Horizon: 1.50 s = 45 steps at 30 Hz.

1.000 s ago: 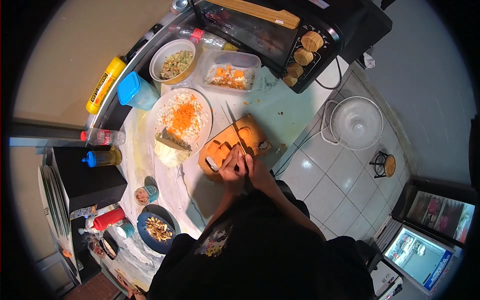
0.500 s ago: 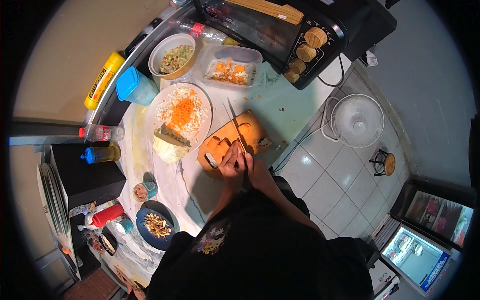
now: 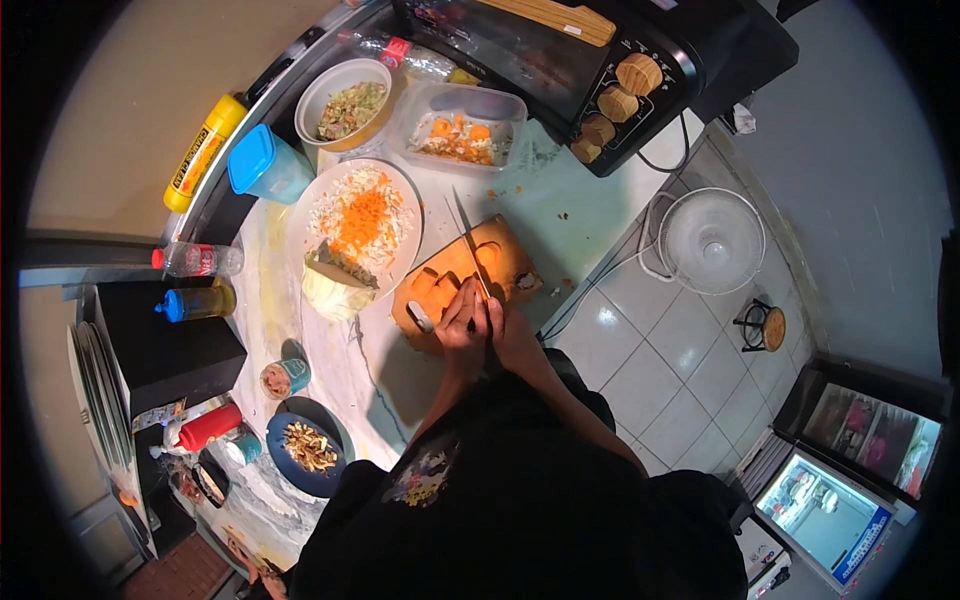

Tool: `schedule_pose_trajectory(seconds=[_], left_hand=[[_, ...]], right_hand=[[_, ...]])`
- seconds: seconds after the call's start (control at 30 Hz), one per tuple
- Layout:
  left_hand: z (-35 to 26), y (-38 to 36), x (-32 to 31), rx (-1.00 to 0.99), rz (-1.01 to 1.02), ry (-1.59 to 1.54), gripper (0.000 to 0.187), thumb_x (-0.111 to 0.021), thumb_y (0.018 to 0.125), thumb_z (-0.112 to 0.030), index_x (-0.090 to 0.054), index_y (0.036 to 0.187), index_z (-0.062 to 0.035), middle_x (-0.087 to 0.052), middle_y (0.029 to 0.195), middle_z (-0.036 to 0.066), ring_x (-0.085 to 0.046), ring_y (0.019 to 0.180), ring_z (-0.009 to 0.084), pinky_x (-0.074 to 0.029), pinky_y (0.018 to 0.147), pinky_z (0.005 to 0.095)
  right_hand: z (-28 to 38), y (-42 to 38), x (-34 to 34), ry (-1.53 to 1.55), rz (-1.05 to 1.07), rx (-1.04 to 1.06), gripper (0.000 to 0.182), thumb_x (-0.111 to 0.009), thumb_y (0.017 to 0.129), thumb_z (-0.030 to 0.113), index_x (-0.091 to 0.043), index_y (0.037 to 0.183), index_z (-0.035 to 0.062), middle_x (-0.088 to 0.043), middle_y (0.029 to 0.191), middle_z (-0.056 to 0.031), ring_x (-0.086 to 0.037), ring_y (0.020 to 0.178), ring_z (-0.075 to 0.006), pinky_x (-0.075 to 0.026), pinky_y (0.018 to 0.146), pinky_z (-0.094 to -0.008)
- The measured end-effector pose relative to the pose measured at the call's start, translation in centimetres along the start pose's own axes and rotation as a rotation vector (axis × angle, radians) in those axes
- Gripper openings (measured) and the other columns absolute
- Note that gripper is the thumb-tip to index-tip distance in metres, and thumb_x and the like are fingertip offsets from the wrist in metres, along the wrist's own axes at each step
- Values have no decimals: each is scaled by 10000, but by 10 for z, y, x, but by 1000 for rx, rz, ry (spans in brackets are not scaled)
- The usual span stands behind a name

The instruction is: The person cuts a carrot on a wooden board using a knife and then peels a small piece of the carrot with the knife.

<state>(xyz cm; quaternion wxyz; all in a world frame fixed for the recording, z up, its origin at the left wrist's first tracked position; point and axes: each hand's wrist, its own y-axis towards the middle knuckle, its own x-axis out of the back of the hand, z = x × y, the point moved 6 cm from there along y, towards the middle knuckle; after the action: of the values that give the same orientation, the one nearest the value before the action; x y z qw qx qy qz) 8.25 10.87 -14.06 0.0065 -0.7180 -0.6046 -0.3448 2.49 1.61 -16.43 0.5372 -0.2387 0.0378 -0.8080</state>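
Observation:
A wooden cutting board (image 3: 511,258) lies in front of me with orange carrot pieces (image 3: 432,291) on its left half. My right hand (image 3: 511,338) is closed around the handle end of a knife (image 3: 467,240), whose long thin blade points away across the board. Close beside it, my left hand (image 3: 462,328) has its fingers pinched together near the blade and the carrot; what they hold is mostly hidden. Left of the board, a cut cabbage (image 3: 338,289) rests at the edge of a plate (image 3: 410,240) with chopped white bits and diced carrot (image 3: 363,222).
Behind the board stand a plastic container (image 3: 513,115) of carrot scraps, a bowl (image 3: 310,112) of chopped vegetables and a black oven (image 3: 560,75). A dark blue plate (image 3: 283,462) and a jar (image 3: 285,378) are at left. A fan (image 3: 712,242) stands on the floor at right.
The whole view has shifted slightly. Both hands stay together over the board, and the knife keeps nearly the same place and angle.

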Motion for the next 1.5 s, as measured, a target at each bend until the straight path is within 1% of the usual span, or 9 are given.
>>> schedule_pose_trajectory(seconds=[0.27, 0.33, 0.57, 0.67, 0.73, 1.03, 1.17, 1.33, 1.5], left_hand=[[5, -7, 0, 8, 24, -33, 231, -577, 879, -5, -652, 1082, 76, -670, 1058, 226, -674, 965, 325, -525, 871, 374], [9, -4, -2, 52, 20, -24, 231, -576, 879, -6, -652, 1081, 77, -669, 1062, 228, -672, 970, 328, -525, 869, 374], [6, -5, 2, 55, 29, -52, 242, -573, 887, -5, -630, 1108, 78, -663, 1057, 231, -677, 928, 330, -540, 823, 359], [7, -7, 2, 3, 3, -76, 256, -581, 898, -26, -620, 1133, 67, -662, 1051, 229, -681, 897, 323, -549, 788, 356], [13, -9, -1, 127, 79, -106, 260, -590, 902, -41, -618, 1140, 58, -661, 1048, 233, -688, 875, 311, -555, 752, 348], [0, -2, 6, 159, 83, -160, 261, -591, 901, -34, -610, 1148, 50, -668, 954, 219, -696, 748, 228, -535, 665, 295], [13, -9, 1, 275, 136, -192, 244, -587, 903, -36, -610, 1133, 44, -661, 955, 209, -691, 723, 221, -529, 655, 294], [-2, 0, 8, 75, 87, -136, 212, -581, 915, -63, -633, 1098, 31, -670, 1003, 187, -680, 869, 219, -529, 760, 322], [12, -5, 4, 124, 119, -176, 211, -554, 935, -52, -629, 1109, 42, -664, 1037, 170, -670, 853, 193, -533, 736, 298]], right_hand=[[-1, 0, -2, -21, -2, -29, 434, -339, 1023, 301, -590, 1020, -53, -591, 822, -339, -563, 852, -519, -457, 684, -515], [5, -2, 4, -30, -119, -10, 575, -366, 1018, 389, -587, 799, -95, -562, 735, -351, -572, 796, -513, -433, 605, -524], [-18, 6, -9, -108, -83, 91, 594, -336, 1021, 418, -606, 876, -91, -575, 739, -343, -592, 804, -501, -444, 605, -503], [-26, 10, -10, -11, 4, -38, 468, -391, 1018, 332, -611, 1002, -81, -617, 737, -299, -618, 766, -461, -455, 612, -481], [-20, 7, -6, -16, -67, 36, 609, -339, 1019, 434, -611, 838, -80, -584, 680, -314, -612, 750, -480, -447, 589, -483], [-3, -4, 4, 158, -58, 66, 660, -367, 1016, 439, -579, 687, -93, -546, 545, -240, -583, 532, -350, -406, 529, -442], [-25, 1, -2, 71, -47, 14, 657, -372, 1016, 432, -565, 669, -92, -541, 540, -238, -580, 534, -357, -403, 531, -448], [-15, -1, 2, 55, -55, 20, 657, -377, 1014, 434, -560, 669, -94, -529, 548, -259, -586, 549, -360, -400, 535, -451], [-18, -1, 0, 43, -40, 56, 598, -396, 1013, 398, -582, 717, -88, -553, 607, -282, -601, 622, -406, -408, 532, -467]])
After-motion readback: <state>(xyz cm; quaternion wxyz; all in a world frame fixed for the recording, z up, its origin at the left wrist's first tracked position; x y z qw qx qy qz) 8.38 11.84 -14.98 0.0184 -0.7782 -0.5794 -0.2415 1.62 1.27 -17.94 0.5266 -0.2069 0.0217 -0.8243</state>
